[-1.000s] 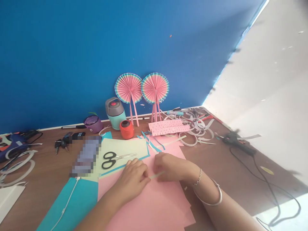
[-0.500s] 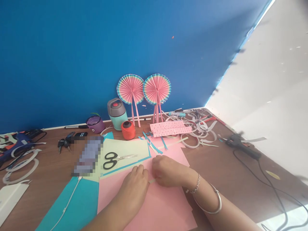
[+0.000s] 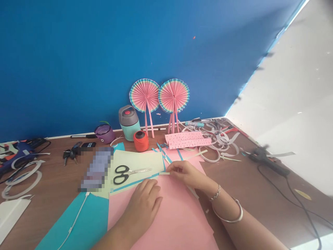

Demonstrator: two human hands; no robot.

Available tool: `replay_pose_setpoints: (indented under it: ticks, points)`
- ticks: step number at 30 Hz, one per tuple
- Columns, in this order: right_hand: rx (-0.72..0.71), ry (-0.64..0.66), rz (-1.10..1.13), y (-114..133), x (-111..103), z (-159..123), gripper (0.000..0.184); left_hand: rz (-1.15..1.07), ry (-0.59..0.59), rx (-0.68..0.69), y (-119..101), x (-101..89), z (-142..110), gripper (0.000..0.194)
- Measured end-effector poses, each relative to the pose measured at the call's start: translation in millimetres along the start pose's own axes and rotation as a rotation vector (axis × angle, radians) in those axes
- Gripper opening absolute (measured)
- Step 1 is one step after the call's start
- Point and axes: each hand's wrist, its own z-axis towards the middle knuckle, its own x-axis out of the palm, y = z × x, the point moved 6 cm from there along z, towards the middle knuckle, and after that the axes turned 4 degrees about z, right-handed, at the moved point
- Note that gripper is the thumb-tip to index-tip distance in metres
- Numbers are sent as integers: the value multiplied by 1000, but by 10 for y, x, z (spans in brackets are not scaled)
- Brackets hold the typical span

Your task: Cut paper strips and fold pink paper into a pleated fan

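Observation:
My left hand [image 3: 144,205] lies flat on a pink paper sheet [image 3: 177,222], fingers stretched out and together. My right hand [image 3: 187,173], with bracelets on the wrist, pinches a thin pale paper strip [image 3: 164,173] near the sheet's top edge; the strip runs under the palm and shows again at the wrist. Black-handled scissors [image 3: 125,173] rest on a pale yellow sheet [image 3: 140,161] just left of the hands.
Two pink paper fans [image 3: 160,97] lean on the blue wall beside a teal flask [image 3: 128,121], an orange thread spool [image 3: 141,140] and a purple cup [image 3: 104,133]. Curled paper strips [image 3: 218,140] and a glue gun [image 3: 267,159] lie right. Keys [image 3: 70,154], another glue gun [image 3: 18,152] and a teal sheet [image 3: 83,222] lie left.
My right hand has moved up and away from the left, drawing the thin strip along the pink sheet's top edge. My left hand has flattened onto the pink paper.

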Motion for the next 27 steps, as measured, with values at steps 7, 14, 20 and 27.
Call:
replay_pose_setpoints:
  ticks: [7, 14, 20, 27]
  points:
    - [43, -32, 35, -125, -10, 32, 19, 180, -54, 144, -112, 34, -53, 23]
    - [40, -83, 45, -62, 10, 43, 16, 129, 33, 92, -102, 18, -20, 24]
    - [-66, -66, -345, 115, -24, -6, 19, 91, 42, 15, -51, 1, -12, 19]
    - [-46, -7, -196, 56, 37, -14, 21, 119, 33, 42, -53, 10, 0, 18]
